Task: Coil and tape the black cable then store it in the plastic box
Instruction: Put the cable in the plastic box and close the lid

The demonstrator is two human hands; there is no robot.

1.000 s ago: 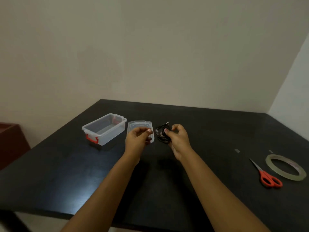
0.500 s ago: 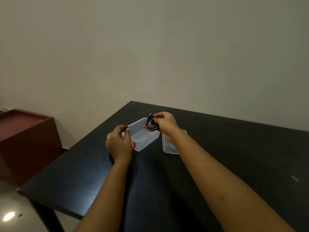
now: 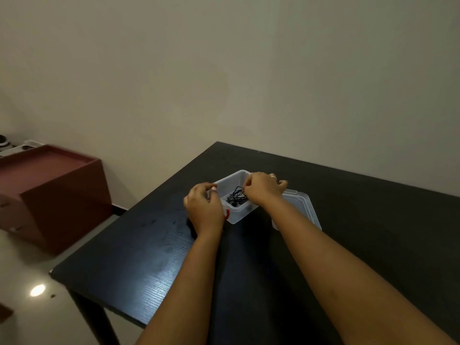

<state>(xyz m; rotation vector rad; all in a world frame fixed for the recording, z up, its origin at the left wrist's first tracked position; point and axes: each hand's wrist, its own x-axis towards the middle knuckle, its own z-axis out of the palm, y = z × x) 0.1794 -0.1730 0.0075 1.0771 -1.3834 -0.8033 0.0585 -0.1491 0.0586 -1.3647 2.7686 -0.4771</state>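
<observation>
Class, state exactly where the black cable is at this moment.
In the head view, the black cable lies inside the clear plastic box on the black table, between the left hand and right hand.

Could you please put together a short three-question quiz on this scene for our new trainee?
1. True or false: the cable lies inside the box.
2. Where is the lid? A) on the box B) on the table beside the box C) in the left hand
3. Fill in: the right hand is over the box's ___ side (its own left or right).

Key: 1 true; 2 B; 3 right.
</observation>
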